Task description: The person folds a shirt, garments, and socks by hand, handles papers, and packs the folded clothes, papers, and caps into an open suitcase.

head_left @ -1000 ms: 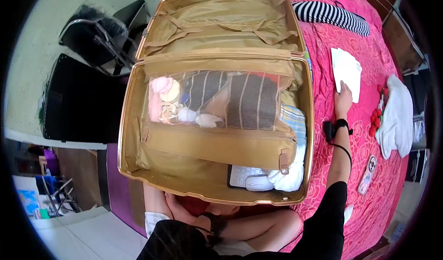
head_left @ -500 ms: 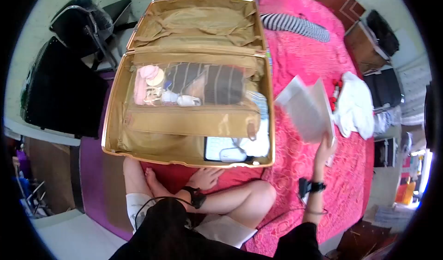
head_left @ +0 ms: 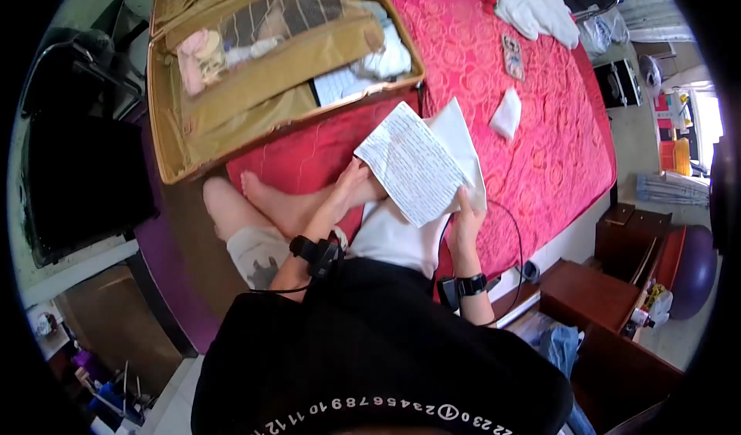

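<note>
In front of my lap are white paper sheets [head_left: 413,161], the top one covered in dense lines of handwriting and a blanker one fanned out behind it. My right hand [head_left: 466,223] pinches their lower right side, thumb on top. At the left edge, my left hand [head_left: 353,179] is closed on the written sheet, its fingers partly hidden beneath. Beyond the hands lies an open golden suitcase [head_left: 285,122]. Inside it are a clear-fronted pouch with dark striped cloth [head_left: 282,10], pink items [head_left: 191,58] and pale folded cloth [head_left: 390,57].
On the pink bedspread [head_left: 455,57] lie a phone-like patterned item [head_left: 512,57], a small white packet [head_left: 506,114] and white cloth [head_left: 536,6]. A black chair [head_left: 89,157] stands left. Brown wooden furniture [head_left: 590,296] and a purple ball [head_left: 695,273] are at right.
My right hand has brought the papers from the bed to my lap. My left hand has risen from beside my leg and taken their left edge. The view has turned downward and right.
</note>
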Action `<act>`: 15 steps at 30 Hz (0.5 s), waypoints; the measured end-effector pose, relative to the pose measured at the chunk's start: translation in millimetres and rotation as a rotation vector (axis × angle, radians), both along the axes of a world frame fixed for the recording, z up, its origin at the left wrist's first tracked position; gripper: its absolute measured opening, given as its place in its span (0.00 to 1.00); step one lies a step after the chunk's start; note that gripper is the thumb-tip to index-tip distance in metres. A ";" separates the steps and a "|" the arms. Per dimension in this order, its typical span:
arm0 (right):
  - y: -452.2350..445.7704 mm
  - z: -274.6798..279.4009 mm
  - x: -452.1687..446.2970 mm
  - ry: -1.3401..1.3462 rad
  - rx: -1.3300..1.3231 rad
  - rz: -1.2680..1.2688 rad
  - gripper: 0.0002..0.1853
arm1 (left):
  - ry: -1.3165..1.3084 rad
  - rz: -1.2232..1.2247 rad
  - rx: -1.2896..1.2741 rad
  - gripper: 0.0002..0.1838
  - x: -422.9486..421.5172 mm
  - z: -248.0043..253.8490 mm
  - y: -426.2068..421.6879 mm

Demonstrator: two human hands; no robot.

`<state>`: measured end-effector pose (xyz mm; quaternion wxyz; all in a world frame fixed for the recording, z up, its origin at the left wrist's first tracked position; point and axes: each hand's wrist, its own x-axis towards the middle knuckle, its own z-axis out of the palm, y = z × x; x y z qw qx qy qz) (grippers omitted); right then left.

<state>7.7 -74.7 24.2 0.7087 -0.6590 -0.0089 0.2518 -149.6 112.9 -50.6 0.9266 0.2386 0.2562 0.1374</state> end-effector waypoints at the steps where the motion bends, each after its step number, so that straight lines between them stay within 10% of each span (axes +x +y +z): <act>1: 1.9 2.6 -14.4 0.037 0.047 -0.027 0.17 | -0.019 0.048 -0.105 0.25 -6.8 5.0 -12.0; 15: -49.1 -8.7 -50.5 0.186 -0.154 0.231 0.26 | 0.076 0.254 -0.340 0.24 -10.9 -7.0 -51.7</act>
